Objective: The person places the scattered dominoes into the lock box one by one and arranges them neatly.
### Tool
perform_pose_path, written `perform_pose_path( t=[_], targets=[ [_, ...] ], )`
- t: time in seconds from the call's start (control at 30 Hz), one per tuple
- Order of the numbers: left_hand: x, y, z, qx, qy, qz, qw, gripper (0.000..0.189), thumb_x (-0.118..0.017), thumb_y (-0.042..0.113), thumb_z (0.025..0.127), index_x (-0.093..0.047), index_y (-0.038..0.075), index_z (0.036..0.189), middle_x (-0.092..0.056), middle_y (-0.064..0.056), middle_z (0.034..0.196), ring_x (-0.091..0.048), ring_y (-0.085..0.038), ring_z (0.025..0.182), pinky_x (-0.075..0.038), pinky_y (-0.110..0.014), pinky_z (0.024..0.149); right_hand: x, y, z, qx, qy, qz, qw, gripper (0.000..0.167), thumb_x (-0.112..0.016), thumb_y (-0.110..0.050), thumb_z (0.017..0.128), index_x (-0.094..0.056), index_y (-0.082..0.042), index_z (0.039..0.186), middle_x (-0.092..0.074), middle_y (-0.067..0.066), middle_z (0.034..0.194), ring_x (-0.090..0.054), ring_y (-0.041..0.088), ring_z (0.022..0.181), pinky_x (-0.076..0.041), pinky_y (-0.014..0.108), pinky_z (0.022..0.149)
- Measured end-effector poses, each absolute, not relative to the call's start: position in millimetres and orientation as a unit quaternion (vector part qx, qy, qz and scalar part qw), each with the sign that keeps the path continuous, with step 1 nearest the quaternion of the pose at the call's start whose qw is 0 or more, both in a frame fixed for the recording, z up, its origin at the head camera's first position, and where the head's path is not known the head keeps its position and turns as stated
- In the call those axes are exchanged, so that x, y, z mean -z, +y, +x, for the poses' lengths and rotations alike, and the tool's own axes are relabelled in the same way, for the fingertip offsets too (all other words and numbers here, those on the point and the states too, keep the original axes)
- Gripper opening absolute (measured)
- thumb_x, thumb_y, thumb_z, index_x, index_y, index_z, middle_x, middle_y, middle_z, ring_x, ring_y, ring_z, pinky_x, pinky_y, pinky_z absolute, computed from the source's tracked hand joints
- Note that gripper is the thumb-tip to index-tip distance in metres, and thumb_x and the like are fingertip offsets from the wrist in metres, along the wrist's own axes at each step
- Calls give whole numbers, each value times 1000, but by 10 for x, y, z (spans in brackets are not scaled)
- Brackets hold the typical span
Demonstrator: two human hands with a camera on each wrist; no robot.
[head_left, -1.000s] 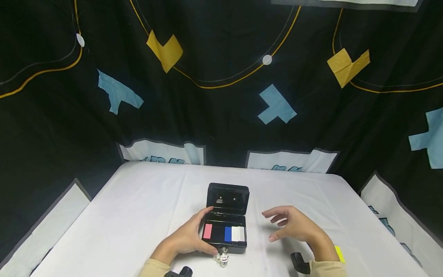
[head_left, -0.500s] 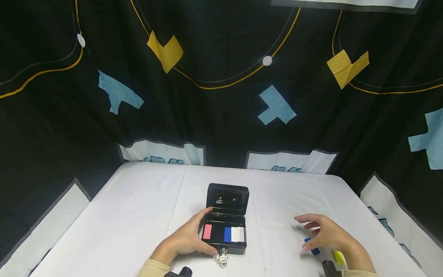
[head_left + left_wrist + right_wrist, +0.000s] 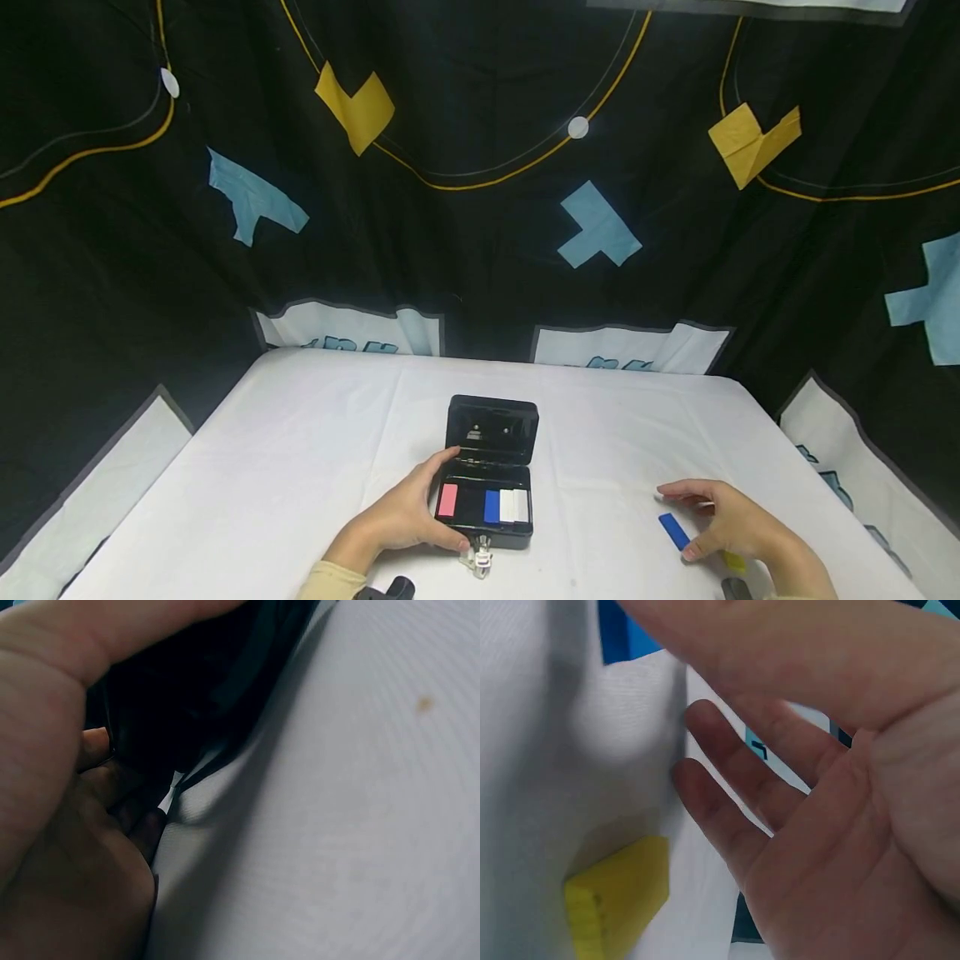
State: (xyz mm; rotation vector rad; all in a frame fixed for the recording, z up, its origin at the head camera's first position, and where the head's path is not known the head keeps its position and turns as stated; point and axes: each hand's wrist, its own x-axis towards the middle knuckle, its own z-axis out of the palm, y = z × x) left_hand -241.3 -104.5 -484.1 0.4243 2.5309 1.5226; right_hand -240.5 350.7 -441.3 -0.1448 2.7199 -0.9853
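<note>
A small black metal cash box (image 3: 491,538) stands with its lid (image 3: 492,427) raised. Inside lie a pink block (image 3: 447,500), a blue block (image 3: 491,506) and white blocks (image 3: 514,505) side by side. My left hand (image 3: 406,512) grips the box's left side, thumb at the front and index finger near the hinge; its other fingers are hidden in the head view. Off to the right, my right hand (image 3: 729,523) hovers low with fingers spread loosely, its thumb tip right at a second blue block (image 3: 673,531). A yellow block (image 3: 622,900) lies on the cloth below that palm.
Keys on a ring (image 3: 480,560) hang at the box's front lock. A white cloth (image 3: 322,433) covers the table. Behind it hangs a dark curtain (image 3: 465,267) with yellow and blue shapes.
My right hand has moved from beside the box rightward and down to the loose blue block, which has come into view. My left hand has stayed on the box.
</note>
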Motion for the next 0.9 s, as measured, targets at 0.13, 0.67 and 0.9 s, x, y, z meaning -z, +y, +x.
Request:
perform_pose_path(
  t=[0.13, 0.67, 0.9],
  targets=[
    [4834, -1044, -2410, -508, 846, 139, 78, 130, -100, 31, 46, -33, 20, 157, -35, -19, 157, -28, -47, 144, -21, -74, 108, 4447, 3495, -2402, 330, 936, -44, 111, 69, -96, -16, 58, -71, -6, 121, -67, 16, 125, -57, 40, 120, -43, 58, 103],
    [4835, -1047, -2409, -512, 842, 151, 76, 128, -100, 30, 47, -33, 18, 157, -36, -21, 156, -29, -47, 143, -21, -73, 109, 4471, 3473, -2388, 333, 935, -47, 114, 53, -94, -16, 65, -74, -4, 112, -68, 17, 121, -55, 45, 122, -41, 62, 103],
    [4820, -1046, -2398, -513, 841, 151, 80, 127, -100, 30, 48, -34, 18, 156, -36, -20, 156, -30, -47, 143, -22, -73, 108, 4469, 3383, -2393, 326, 940, -28, 94, 51, -95, -24, 64, -76, -8, 109, -68, 13, 118, -58, 41, 117, -44, 61, 101]
  ],
)
